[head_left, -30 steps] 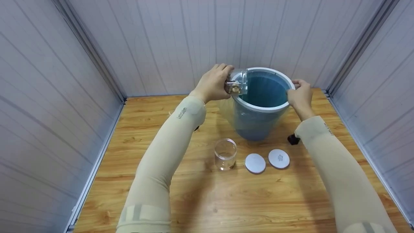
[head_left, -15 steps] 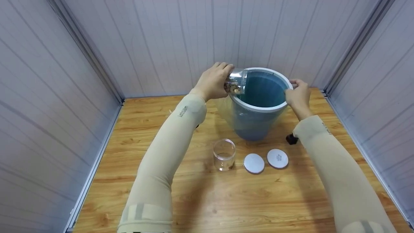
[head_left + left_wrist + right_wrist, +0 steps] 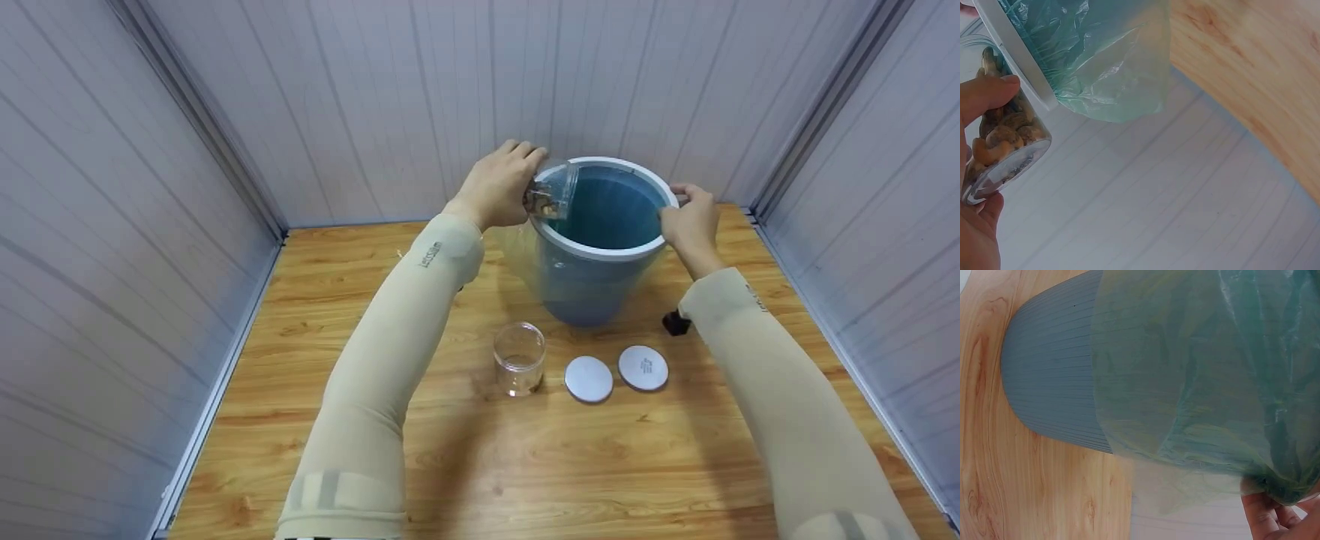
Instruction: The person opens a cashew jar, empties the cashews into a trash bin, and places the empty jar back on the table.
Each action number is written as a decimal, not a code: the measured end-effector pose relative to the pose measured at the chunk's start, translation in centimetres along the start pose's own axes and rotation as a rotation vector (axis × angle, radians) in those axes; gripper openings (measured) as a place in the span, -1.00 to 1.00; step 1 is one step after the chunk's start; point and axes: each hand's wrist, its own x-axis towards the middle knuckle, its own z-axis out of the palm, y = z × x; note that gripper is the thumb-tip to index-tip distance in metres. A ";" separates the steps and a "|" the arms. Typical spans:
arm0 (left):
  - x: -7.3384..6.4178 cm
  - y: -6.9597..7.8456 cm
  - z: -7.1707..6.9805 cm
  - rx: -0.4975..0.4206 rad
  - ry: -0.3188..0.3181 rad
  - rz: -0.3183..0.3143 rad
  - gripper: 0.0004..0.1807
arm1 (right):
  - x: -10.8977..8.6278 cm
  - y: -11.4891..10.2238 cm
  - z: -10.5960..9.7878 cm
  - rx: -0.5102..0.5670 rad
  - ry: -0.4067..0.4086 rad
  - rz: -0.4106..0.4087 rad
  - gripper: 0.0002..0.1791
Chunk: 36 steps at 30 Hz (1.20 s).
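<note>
My left hand (image 3: 501, 184) grips a clear jar (image 3: 551, 193), tipped on its side with its mouth over the left rim of a blue-grey trash bin (image 3: 585, 289). Brown nuts (image 3: 1002, 138), some cashew-shaped, lie inside the jar towards its base. Thumb and fingers wrap the jar in the left wrist view. A thin greenish bag (image 3: 1185, 382) lines the bin and hangs over its outside. At the bin's right rim, my right hand (image 3: 694, 221) holds the edge, and in the right wrist view its fingers (image 3: 1258, 512) pinch the gathered bag there.
A second clear jar (image 3: 520, 360) stands upright on the wooden table (image 3: 337, 360) in front of the bin. Two white round lids (image 3: 589, 379) lie flat to its right. Panelled walls (image 3: 360, 112) enclose the table at the back and both sides.
My left hand has turned slightly, tilting the jar's mouth a little further down over the bin. The nuts have shifted within the jar. My right hand stays at the rim.
</note>
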 end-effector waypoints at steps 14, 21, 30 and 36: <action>0.1 0.1 -0.1 0.041 0.011 0.038 -0.11 | -0.1 0.0 -0.1 0.020 -0.029 0.028 -0.39; 0.2 0.0 0.2 0.047 0.015 0.048 -0.13 | -0.2 0.1 -0.2 0.039 -0.042 0.041 -0.39; 0.3 0.1 0.3 0.058 0.020 0.055 -0.14 | 0.1 0.3 -0.3 0.001 -0.005 0.013 -0.37; 0.5 0.2 0.3 0.080 0.018 0.060 -0.16 | 0.0 0.2 -0.4 0.020 -0.018 0.016 -0.39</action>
